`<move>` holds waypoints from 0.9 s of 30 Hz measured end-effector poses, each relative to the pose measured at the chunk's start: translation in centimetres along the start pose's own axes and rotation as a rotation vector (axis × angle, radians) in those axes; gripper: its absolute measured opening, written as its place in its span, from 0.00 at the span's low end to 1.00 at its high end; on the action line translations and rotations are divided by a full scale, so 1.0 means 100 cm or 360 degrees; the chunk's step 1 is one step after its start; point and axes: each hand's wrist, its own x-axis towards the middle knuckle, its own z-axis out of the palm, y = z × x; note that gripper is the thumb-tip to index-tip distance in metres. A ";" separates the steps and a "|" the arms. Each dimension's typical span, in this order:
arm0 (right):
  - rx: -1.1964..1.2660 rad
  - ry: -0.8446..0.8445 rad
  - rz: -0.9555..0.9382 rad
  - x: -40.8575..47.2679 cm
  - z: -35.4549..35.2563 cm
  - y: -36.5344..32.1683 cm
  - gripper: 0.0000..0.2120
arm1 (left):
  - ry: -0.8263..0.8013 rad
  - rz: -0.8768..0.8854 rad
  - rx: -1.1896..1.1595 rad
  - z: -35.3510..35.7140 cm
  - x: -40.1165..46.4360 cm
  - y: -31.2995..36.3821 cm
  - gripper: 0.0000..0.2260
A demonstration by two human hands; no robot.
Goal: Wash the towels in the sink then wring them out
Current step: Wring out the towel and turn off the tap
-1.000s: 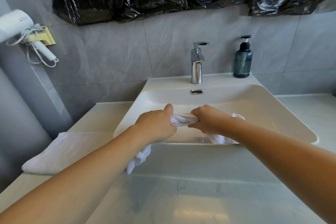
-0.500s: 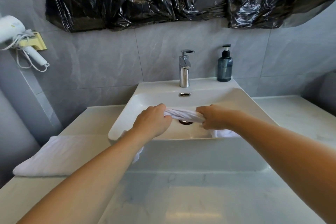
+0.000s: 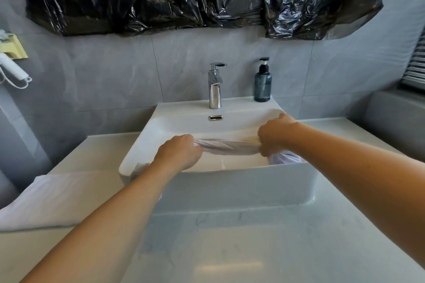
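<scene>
Both towel (image 3: 226, 146) ends hidden inside left hand (image 3: 178, 153), right hand (image 3: 274, 136).

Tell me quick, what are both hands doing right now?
Left hand: closed, gripping the left end of the twisted towel over the sink.
Right hand: closed, gripping the towel's right end.
</scene>
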 end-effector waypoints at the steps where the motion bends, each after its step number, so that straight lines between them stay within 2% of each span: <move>1: -0.0016 0.0000 0.0019 -0.001 0.001 -0.001 0.18 | 0.0009 0.0025 -0.0004 -0.001 0.000 0.000 0.10; 4: 0.0061 -0.0209 -0.0001 -0.002 0.008 -0.008 0.31 | 0.0200 0.0194 0.0062 -0.009 -0.008 -0.006 0.09; 6: 0.0347 -0.0422 -0.0071 0.003 0.009 -0.018 0.32 | 0.0379 0.0375 0.0236 -0.014 -0.016 -0.013 0.06; 9: 0.1547 -0.0571 -0.0237 0.021 0.000 -0.031 0.25 | 0.0582 0.0746 0.0450 -0.009 -0.020 -0.025 0.03; 11: 0.2046 -0.0573 -0.0360 0.029 -0.010 -0.043 0.21 | 0.0703 0.0903 0.0497 -0.005 -0.023 -0.033 0.08; 13: 0.2135 -0.0593 -0.0477 0.036 -0.015 -0.055 0.26 | 0.0819 0.0982 0.0525 -0.004 -0.024 -0.040 0.11; 16: 0.2289 -0.0680 -0.0605 0.052 -0.009 -0.070 0.26 | 0.0972 0.1098 0.0578 -0.005 -0.022 -0.048 0.10; 19: 0.2487 -0.1073 -0.0860 0.065 0.003 -0.077 0.30 | 0.1071 0.1130 0.0697 -0.006 -0.021 -0.052 0.11; 22: 0.2543 -0.1430 -0.1018 0.069 0.009 -0.074 0.28 | 0.1083 0.1082 0.0853 -0.004 -0.015 -0.059 0.20; 24: 0.2558 -0.1399 -0.1035 0.066 0.006 -0.071 0.24 | 0.1067 0.0992 0.0973 -0.001 -0.007 -0.064 0.19; 25: 0.2545 -0.1287 -0.0979 0.063 0.003 -0.072 0.21 | 0.1027 0.0939 0.0995 -0.001 -0.003 -0.063 0.17; 27: 0.2310 -0.0879 -0.0779 0.055 0.000 -0.081 0.14 | 0.0862 0.0802 0.1030 -0.004 0.000 -0.055 0.15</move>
